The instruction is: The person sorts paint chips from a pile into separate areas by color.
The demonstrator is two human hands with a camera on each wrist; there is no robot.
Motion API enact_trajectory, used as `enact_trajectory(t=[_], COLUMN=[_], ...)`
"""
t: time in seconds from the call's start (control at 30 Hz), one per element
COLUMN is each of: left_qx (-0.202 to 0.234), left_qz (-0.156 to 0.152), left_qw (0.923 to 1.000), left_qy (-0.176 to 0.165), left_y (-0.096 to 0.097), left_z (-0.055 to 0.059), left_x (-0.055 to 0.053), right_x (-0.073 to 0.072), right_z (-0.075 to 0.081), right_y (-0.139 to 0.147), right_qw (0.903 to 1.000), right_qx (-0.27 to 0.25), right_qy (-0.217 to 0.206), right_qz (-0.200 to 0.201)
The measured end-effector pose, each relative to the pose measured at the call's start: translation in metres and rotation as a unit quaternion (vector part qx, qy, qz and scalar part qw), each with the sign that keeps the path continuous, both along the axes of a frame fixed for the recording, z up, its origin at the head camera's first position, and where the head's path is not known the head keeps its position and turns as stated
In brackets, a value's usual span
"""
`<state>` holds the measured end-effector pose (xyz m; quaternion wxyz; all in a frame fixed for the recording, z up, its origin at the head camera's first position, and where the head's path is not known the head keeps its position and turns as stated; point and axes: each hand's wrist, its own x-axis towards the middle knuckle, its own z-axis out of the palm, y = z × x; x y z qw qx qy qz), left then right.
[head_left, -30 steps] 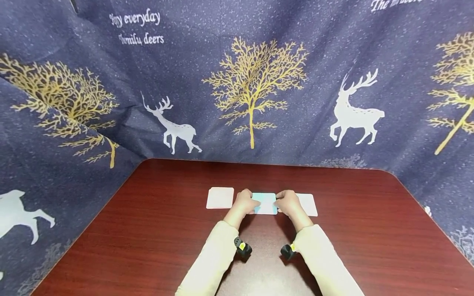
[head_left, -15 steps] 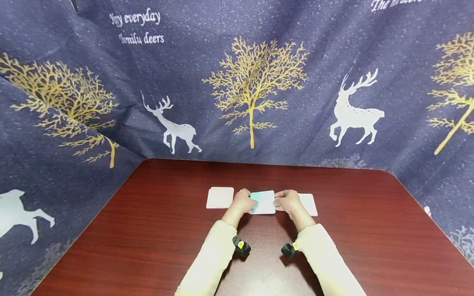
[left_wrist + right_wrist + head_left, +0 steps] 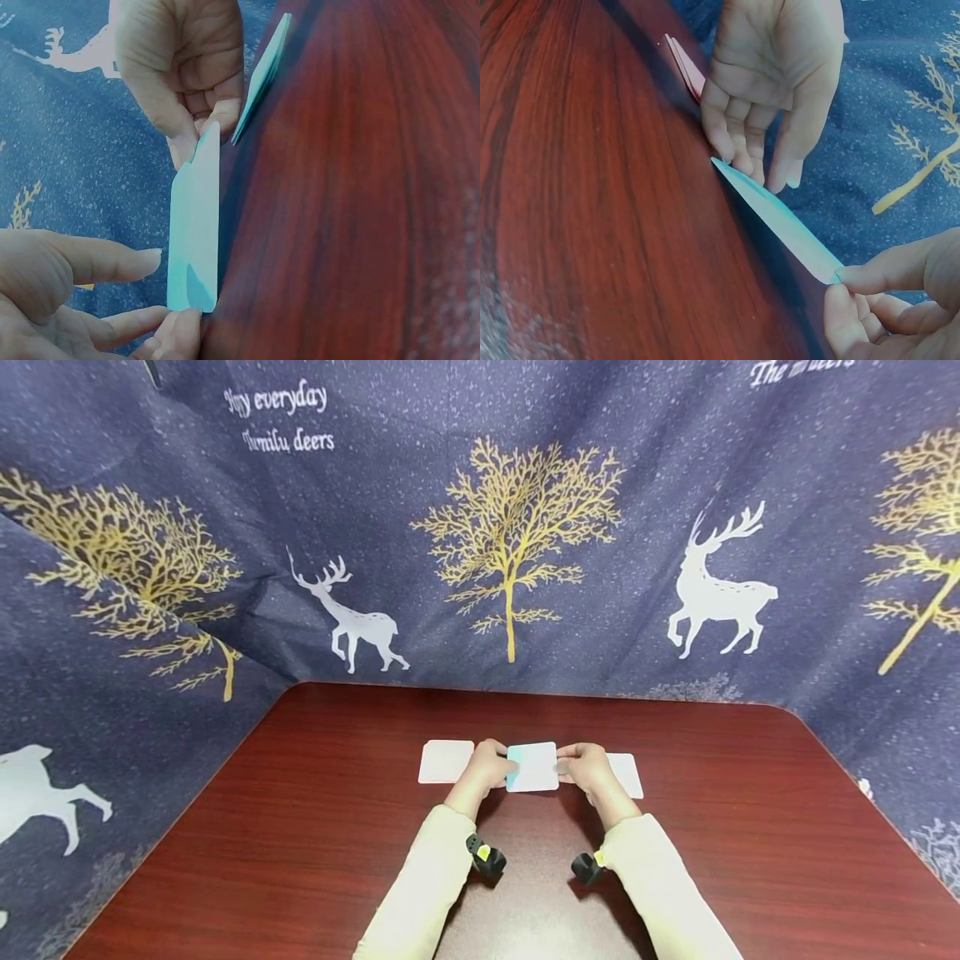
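Note:
A small stack of cards (image 3: 536,767) stands between my two hands in the head view, pale on top with a teal strip along its left side. My right hand (image 3: 588,770) pinches its right end between thumb and fingers. At the left end, fingertips of my left hand (image 3: 489,764) touch the cards' edge. In the left wrist view, the left thumb (image 3: 142,261) is held straight, apart from the cards, and a teal shadow lies on their face. The layers are slightly offset, with a notch beside the right fingertips. The left palm shows in the right wrist view.
A pile of pale pinkish cards (image 3: 446,762) lies left of the left hand. Another white pile (image 3: 626,775), teal at its edges, lies partly behind the right hand. Under everything is the reddish-brown table (image 3: 337,843), backed by a blue cloth (image 3: 600,635) printed with deer and trees.
The cards between my hands have lifted and tilted slightly. Their pale face now covers more of the teal, which shows only at the left. The left hand has shifted slightly left.

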<state>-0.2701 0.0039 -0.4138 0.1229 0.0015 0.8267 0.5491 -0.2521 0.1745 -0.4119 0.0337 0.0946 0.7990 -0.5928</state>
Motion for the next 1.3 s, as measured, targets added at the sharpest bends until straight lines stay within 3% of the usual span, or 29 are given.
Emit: enact_trajectory(t=[0.13,0.23,0.43,0.7,0.97,1.3], left_qx=[0.036,0.045,0.019,0.065,0.058,0.04], left_qz=[0.011,0.015,0.019,0.006,0.003,-0.008], left_qw=[0.9991,0.9987,0.9994,0.9976,0.997,0.9978], left_qy=[-0.02,-0.017,0.022,0.023,0.051,0.052], left_y=[0.004,0.008,0.019,0.04,0.061,0.088], left_z=[-0.002,0.001,0.019,0.035,0.031,0.02], left_x=[-0.001,-0.003,-0.008,-0.01,-0.003,0.003], right_x=[0.0,-0.001,-0.002,-0.002,0.004,0.014], right_z=[-0.001,0.0,0.016,0.034,0.041,0.038], right_y=[0.004,0.008,0.02,0.045,0.067,0.092], right_qw=[0.9999,0.9999,0.9995,0.9978,0.9959,0.9936], right_qx=[-0.003,0.001,0.027,0.064,0.09,0.108], right_qy=[0.009,0.004,-0.006,-0.006,-0.003,-0.029], right_qz=[-0.006,-0.009,-0.015,-0.017,-0.013,-0.018])
